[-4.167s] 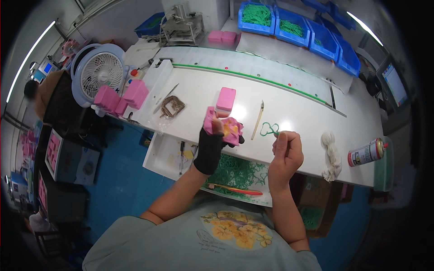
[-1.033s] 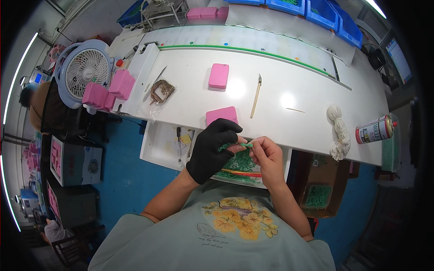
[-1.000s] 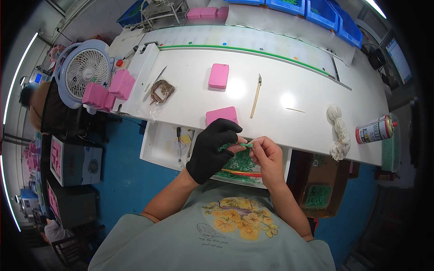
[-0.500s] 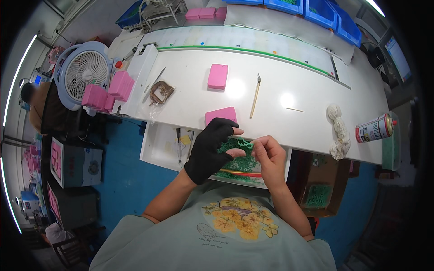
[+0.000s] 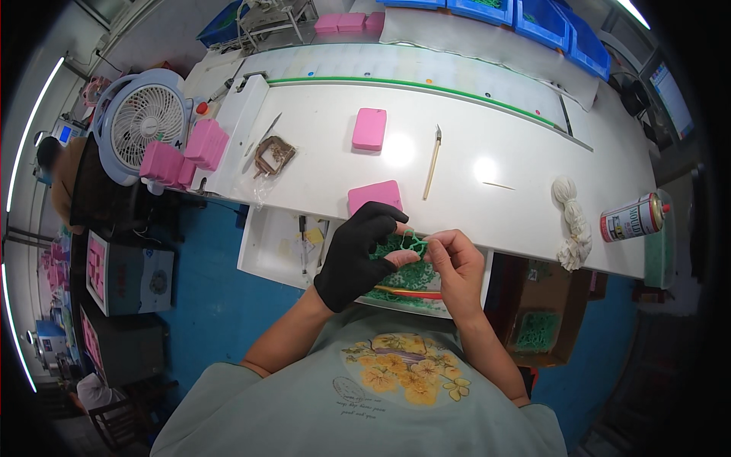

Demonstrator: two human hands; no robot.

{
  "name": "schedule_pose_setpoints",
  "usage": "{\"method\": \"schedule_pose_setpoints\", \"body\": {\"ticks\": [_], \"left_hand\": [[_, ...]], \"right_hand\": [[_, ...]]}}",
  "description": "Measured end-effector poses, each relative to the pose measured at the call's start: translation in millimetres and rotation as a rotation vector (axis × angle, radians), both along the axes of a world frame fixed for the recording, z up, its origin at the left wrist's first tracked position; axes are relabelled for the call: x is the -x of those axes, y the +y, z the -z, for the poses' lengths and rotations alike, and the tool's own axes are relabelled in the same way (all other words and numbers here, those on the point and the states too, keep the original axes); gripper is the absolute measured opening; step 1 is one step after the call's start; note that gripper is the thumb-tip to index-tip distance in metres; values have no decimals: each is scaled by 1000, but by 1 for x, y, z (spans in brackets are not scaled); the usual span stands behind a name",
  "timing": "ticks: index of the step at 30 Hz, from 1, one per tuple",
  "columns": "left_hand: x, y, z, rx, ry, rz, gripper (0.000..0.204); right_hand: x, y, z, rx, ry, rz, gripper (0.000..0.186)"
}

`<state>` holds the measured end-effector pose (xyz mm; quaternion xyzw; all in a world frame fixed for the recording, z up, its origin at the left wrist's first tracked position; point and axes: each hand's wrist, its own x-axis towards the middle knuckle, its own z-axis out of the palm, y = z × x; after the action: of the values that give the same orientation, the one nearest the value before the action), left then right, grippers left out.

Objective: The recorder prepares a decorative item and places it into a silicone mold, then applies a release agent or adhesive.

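Over the open drawer (image 5: 255, 259), my two hands meet around a small green openwork piece (image 5: 415, 243) with thin looping strands. My right hand (image 5: 459, 270), bare, pinches its right side between thumb and forefinger. A black glove covers my left hand (image 5: 352, 255), leaving the thumb and forefinger tips bare. Those two tips are curled against the piece's left side, above and below it. Beneath my hands the drawer holds a heap of small green bits (image 5: 407, 276) and a red-and-yellow stick-like tool (image 5: 411, 293). A pink block (image 5: 373, 196) lies just beyond my left hand.
On the white table (image 5: 495, 152) are another pink block (image 5: 369, 128), a pen-shaped knife (image 5: 432, 164), a thin stick (image 5: 499, 185), a white yarn bundle (image 5: 567, 217) and a spray can (image 5: 632, 218). A brown frame-like object (image 5: 274, 156) lies left. A cardboard box (image 5: 560, 335) stands below right.
The green piece has turned and come nearer my left thumb and forefinger, which now meet its left side. My right hand keeps its pinch. The camera view has shifted slightly.
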<state>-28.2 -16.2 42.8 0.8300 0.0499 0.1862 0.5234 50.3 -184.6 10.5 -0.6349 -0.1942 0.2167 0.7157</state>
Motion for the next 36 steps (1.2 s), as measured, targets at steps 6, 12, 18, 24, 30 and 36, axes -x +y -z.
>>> {"method": "schedule_pose_setpoints", "body": {"ticks": [6, 12, 18, 24, 30, 36], "left_hand": [[0, 0, 0, -6, -4, 7, 32], [0, 0, -1, -12, 10, 0, 30], [1, 2, 1, 12, 32, -21, 28], [0, 0, -1, 22, 37, -22, 26], [-1, -2, -4, 21, 14, -43, 25], [0, 0, -4, 10, 4, -41, 23]], "right_hand": [[0, 1, 0, 3, -20, 5, 14], [0, 1, 0, 17, -25, 8, 13], [1, 1, -3, 43, -63, 15, 11], [0, 1, -1, 27, -77, 20, 11], [0, 1, -2, -6, -7, 4, 10], [2, 2, -1, 3, -56, 31, 10]]}}
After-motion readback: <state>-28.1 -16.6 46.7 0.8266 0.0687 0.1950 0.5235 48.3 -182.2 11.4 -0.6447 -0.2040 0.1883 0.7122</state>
